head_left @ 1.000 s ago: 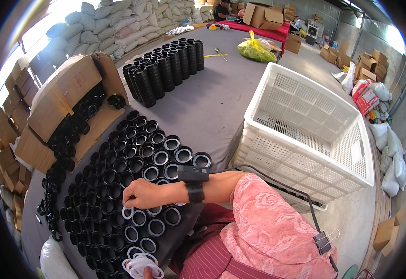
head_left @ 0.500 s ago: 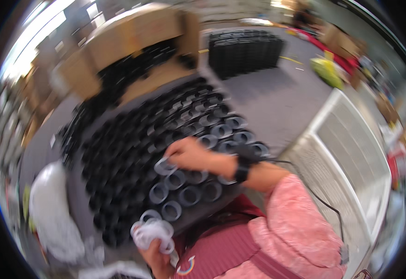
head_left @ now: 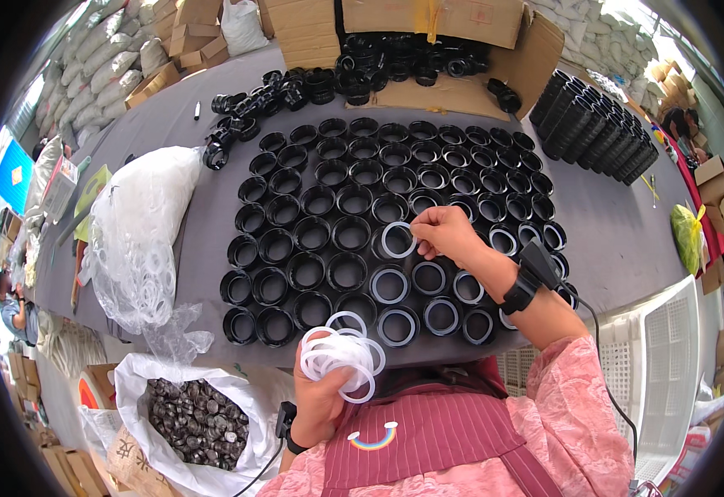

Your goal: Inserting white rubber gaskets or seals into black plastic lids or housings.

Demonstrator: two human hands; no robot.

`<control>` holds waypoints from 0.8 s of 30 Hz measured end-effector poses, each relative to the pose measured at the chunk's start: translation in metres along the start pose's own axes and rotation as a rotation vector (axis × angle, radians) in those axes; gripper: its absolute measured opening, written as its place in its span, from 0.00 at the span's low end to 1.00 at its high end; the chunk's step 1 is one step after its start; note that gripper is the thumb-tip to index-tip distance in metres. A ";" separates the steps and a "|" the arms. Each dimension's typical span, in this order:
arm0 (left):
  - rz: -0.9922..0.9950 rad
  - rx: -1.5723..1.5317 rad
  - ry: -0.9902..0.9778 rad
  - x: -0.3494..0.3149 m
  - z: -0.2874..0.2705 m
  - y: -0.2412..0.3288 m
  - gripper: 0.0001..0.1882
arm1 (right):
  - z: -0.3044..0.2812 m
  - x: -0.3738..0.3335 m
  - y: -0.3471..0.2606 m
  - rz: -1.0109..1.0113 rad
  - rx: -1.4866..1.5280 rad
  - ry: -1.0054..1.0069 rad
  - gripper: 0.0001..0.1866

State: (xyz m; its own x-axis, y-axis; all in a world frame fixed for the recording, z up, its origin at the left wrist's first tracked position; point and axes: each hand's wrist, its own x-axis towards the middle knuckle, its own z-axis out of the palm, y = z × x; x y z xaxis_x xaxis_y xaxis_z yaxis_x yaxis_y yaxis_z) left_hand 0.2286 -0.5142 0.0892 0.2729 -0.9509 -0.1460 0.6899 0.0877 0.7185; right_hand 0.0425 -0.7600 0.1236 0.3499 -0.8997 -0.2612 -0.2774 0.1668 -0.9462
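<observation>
The right hand (head_left: 445,234) reaches over the grey table (head_left: 171,124) near the middle of the view, thumb and forefinger pinched shut on a single white ring (head_left: 398,240), which hangs tilted just above one of the black round caps (head_left: 354,199) set out in close rows. The other fingers of that hand curl loosely inward, and a black wristband (head_left: 521,291) sits on the wrist at about 4 o'clock from the hand. At 6 o'clock from the rows, close to the table's near edge, the left hand (head_left: 320,398) is closed around a bunch of white rings (head_left: 341,356), several of them fanning out above the fingers. A few caps in the nearest rows, at 5 o'clock from the pinched ring, already show a white ring seated inside; those farther up are plain black. At 9 o'clock from the rows lies a clear plastic bag of white rings (head_left: 138,240). At 7 o'clock, below the table edge, a white sack of small dark parts (head_left: 196,418) stands open. At 12 o'clock an open cardboard box (head_left: 428,50) holds more black caps, and at 2 o'clock stacks of black caps (head_left: 598,124) stand in columns. A white plastic crate (head_left: 668,364) sits at 4 o'clock.
</observation>
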 end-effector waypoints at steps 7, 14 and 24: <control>-0.017 0.006 -0.014 -0.002 0.000 0.002 0.31 | 0.015 0.010 -0.001 -0.035 -0.166 -0.003 0.08; -0.055 0.006 -0.031 -0.004 0.001 0.005 0.31 | 0.025 0.007 0.000 -0.370 -0.693 0.050 0.08; -0.067 0.111 -0.282 0.010 0.024 -0.003 0.31 | 0.033 -0.092 -0.014 -0.386 -0.189 -0.365 0.08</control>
State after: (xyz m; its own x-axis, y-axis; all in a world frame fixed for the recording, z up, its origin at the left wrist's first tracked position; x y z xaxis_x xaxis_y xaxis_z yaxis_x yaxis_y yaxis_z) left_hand 0.2128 -0.5313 0.1019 0.0217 -0.9997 -0.0121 0.6185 0.0039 0.7858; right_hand 0.0435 -0.6666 0.1550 0.7354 -0.6774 0.0158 -0.2115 -0.2517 -0.9444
